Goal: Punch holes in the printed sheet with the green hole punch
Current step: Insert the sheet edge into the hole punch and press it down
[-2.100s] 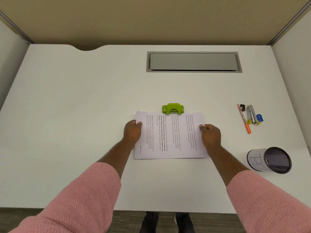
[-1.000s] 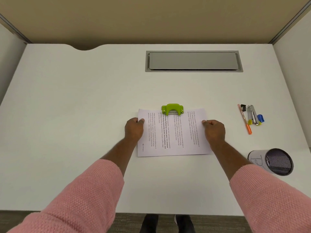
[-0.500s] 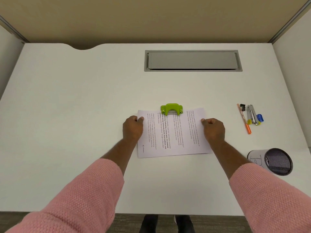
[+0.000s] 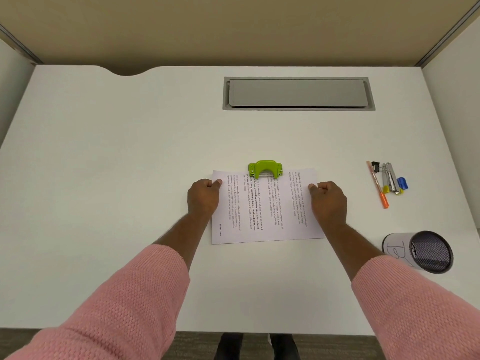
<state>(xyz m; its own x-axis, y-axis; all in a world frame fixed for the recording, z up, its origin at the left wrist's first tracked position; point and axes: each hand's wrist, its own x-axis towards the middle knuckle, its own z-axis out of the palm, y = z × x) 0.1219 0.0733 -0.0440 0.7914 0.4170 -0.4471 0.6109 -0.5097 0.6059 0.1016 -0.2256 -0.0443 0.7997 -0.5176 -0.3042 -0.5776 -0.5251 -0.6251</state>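
Here the printed sheet [image 4: 265, 211] lies flat on the desk [image 4: 130, 152], its far edge seated in the slot of the green hole punch [image 4: 265, 169]. The left hand [image 4: 204, 198] pinches the sheet's left edge; the right hand [image 4: 328, 201] pinches its right edge.

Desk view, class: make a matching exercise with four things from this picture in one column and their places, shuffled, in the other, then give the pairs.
1. green hole punch
2. printed sheet
3. mesh cup
4. orange pen

A. lying on its side, near right
B. gripped at both side edges
C. over the sheet's far edge
D. beside the stapler

Pairs: 1-C, 2-B, 3-A, 4-D
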